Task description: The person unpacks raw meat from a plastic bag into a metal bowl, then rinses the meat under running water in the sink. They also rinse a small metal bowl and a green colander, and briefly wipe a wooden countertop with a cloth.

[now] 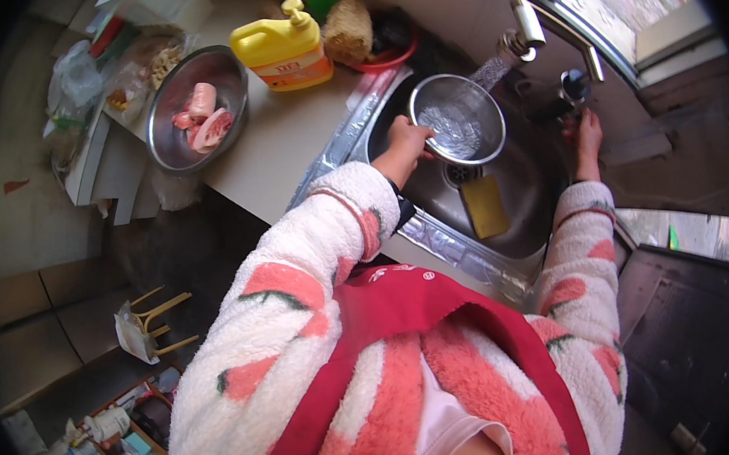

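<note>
My left hand [407,149] grips the near-left rim of a round metal bowl [500,127], which I hold over the sink [526,221]. Water streams from the tap [529,23] into this bowl, and clear water ripples inside it. My right hand [585,138] is raised at the sink's right side, just below a dark fitting [569,89] with a metal spout. Its fingers are curled, and what they touch is too dark to make out. Below the bowl, a flat yellowish sponge or pad [485,207] lies in the sink by the drain.
On the counter [273,148] to the left stand a large metal basin [164,128] with pieces of raw meat [206,115] and a yellow pump jug [286,51]. A tan scrubber [347,32] and a red basin [392,60] sit behind. A small stool [150,323] stands lower left.
</note>
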A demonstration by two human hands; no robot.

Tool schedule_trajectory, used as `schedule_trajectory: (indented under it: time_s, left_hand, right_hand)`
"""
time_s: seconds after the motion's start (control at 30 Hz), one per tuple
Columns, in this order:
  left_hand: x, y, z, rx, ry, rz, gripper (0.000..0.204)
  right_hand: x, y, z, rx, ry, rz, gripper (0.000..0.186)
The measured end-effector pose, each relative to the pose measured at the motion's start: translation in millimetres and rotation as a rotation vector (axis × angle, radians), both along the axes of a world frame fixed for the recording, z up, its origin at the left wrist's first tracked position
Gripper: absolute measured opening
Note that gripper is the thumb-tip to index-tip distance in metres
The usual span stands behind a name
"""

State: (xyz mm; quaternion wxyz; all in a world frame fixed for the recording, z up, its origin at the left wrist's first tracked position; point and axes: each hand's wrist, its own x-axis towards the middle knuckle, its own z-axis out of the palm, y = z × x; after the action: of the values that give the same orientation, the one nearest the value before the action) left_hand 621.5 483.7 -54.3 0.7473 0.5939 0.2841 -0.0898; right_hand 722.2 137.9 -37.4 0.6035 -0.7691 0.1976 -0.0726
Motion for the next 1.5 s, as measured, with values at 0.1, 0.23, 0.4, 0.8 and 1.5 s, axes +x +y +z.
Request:
schedule_trajectory:
  time_s: [0.1,0.23,0.4,0.8,1.5]
  left_hand:
    - [4,1,-17,0.084,0.041,-0.014,0.028]
    - [9,2,-41,0.211,0.119,-0.038,0.026]
    - [13,-5,-62,0.256,0.23,-0.06,0.027]
    - [38,-1,-112,0.538,0.386,-0.176,0.029]
    - [44,-2,-51,0.514,0.094,-0.126,0.05]
  right_hand:
    - [-3,1,1,-0.007,-0.008,-0.014,0.033]
    - [-4,2,2,0.018,-0.014,-0.002,0.032]
    - [-4,1,3,0.025,-0.008,0.009,0.031]
    - [-6,4,3,0.074,-0.034,-0.008,0.029]
    - [-22,4,6,-0.028,-0.121,-0.18,0.032]
